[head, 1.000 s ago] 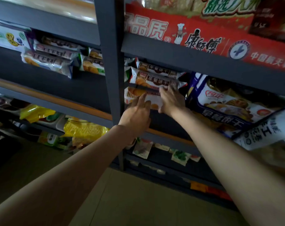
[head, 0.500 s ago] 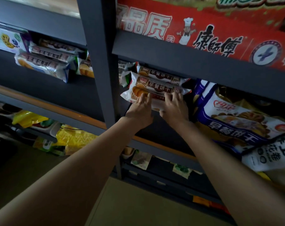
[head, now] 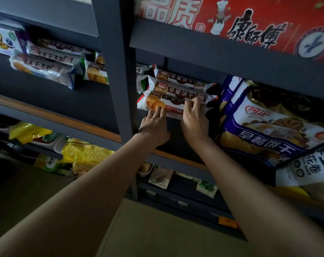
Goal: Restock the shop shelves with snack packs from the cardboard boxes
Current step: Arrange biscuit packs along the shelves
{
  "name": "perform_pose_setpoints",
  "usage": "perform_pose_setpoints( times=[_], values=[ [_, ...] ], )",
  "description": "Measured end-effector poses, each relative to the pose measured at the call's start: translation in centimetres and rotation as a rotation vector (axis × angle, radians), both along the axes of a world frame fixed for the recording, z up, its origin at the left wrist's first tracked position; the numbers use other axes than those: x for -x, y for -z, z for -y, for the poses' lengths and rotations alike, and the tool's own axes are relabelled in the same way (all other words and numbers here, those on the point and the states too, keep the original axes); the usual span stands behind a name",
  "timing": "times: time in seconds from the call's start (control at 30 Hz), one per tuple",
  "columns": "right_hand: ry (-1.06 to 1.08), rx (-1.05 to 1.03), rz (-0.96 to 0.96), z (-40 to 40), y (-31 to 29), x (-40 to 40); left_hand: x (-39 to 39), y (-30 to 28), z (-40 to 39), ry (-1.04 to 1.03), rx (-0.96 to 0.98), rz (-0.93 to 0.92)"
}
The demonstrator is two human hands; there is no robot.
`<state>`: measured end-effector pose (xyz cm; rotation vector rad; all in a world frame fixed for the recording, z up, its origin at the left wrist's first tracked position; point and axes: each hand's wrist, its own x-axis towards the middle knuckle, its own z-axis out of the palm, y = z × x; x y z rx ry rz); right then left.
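Left hand (head: pixel 154 125), fingers fairly straight, grip wide: fingertips press front biscuit pack (head: pixel 173 105) near its left end, likely to square it. Right hand (head: pixel 194 120) grip holding same pack, fingers curled over top edge, likely nudging it back. Pack sits on shelf (head: pixel 94 101), fronting stacked packs (head: pixel 177 84), just left of purple bags (head: pixel 272 134).

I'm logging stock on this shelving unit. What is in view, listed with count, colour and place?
biscuit packs: three stacked, white and brown, middle shelf right of the post
front biscuit pack: one, bottom of that stack
blue bags: at least two, blue and white, right of the stack
left biscuit packs: several, white, left bay
yellow bags: yellow, lower shelf
red banner: one, top shelf
post: grey, centre
left hand: fingertips on front pack
right hand: fingers on front pack
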<state>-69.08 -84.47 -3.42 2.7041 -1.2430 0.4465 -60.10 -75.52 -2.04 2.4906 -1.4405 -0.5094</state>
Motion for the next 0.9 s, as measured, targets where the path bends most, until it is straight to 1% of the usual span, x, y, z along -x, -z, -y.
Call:
perform_pose_setpoints(
  times=[0.13, 0.23, 0.33, 0.43, 0.6, 0.67, 0.73, 0.8, 0.83, 0.87, 0.9],
  values=[
    [-0.102, -0.054, 0.034, -0.6, 0.1, 1.1, 0.0, -0.1, -0.1, -0.018, -0.023, -0.01],
    [-0.06, -0.036, -0.001, -0.3, -0.2, 0.8, 0.0, -0.5, 0.2, -0.031, -0.047, -0.039],
    [-0.029, 0.029, -0.037, 0.0, 0.0, 0.3, -0.3, -0.3, 1.2, -0.093, -0.054, -0.109],
    [-0.015, -0.031, -0.003, -0.3, 0.1, 0.3, 0.0, 0.1, 1.4, -0.105, -0.057, -0.157],
    [-0.048, -0.106, 0.063, -1.1, -1.4, 1.5, 1.6, -1.0, 0.1, -0.014, -0.019, -0.075],
    [-0.037, -0.204, 0.117, -2.3, -2.6, 2.3, 2.9, -2.1, -1.5, 0.043, 0.051, -0.028],
    [-0.043, -0.278, 0.206, -4.4, -3.8, 3.5, 4.0, -2.8, -4.5, 0.132, 0.251, 0.05],
    [-0.102, -0.303, 0.276, -7.0, -4.7, 5.1, 4.6, -3.3, -8.2, 0.27, 0.443, 0.148],
    [-0.128, -0.321, 0.311, -8.3, -5.1, 5.8, 4.4, -3.3, -10.1, 0.321, 0.488, 0.172],
    [-0.144, -0.343, 0.344, -9.9, -5.6, 6.2, 3.9, -3.3, -12.2, 0.345, 0.486, 0.18],
    [-0.162, -0.362, 0.36, -11.3, -6.0, 6.3, 3.3, -3.4, -14.2, 0.326, 0.452, 0.178]
  ],
)
